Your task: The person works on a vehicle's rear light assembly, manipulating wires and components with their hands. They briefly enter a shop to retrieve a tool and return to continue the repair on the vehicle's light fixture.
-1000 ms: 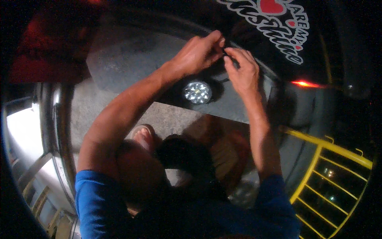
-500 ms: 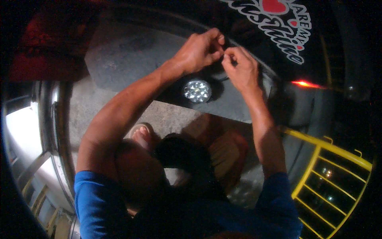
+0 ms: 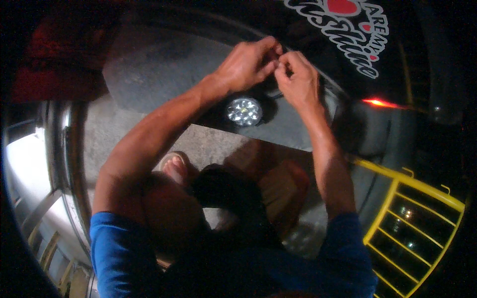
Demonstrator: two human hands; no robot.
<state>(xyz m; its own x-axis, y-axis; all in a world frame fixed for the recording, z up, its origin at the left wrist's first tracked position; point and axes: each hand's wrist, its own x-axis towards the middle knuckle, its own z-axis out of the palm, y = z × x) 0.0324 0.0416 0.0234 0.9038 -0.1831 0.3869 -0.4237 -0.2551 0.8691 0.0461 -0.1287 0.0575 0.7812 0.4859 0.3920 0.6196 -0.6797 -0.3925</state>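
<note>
Both my hands are raised close together over a grey board, in front of a dark glossy panel. My left hand (image 3: 251,60) is closed, thumb and fingers pinched toward the right. Touching or almost touching it, my right hand (image 3: 298,77) is closed too, thumb against forefinger. Whatever lies between the fingertips is too small and dark to make out. Below the hands a round lamp (image 3: 244,111) with several bright reflector cells rests on the grey board (image 3: 154,69), facing up. Something dark and thin, perhaps a cable, shows beside it under my right wrist.
A lettered sticker with red hearts (image 3: 343,6) is on the dark panel (image 3: 238,15). A red light (image 3: 380,103) glows at the right. A yellow metal rack (image 3: 397,181) stands at the lower right. My sandalled foot (image 3: 175,166) is on the concrete floor (image 3: 208,144).
My right hand has shifted slightly up and left, bringing its fingertips closer to my left hand's. Both hands stay closed. The whole view has shifted a little.
</note>
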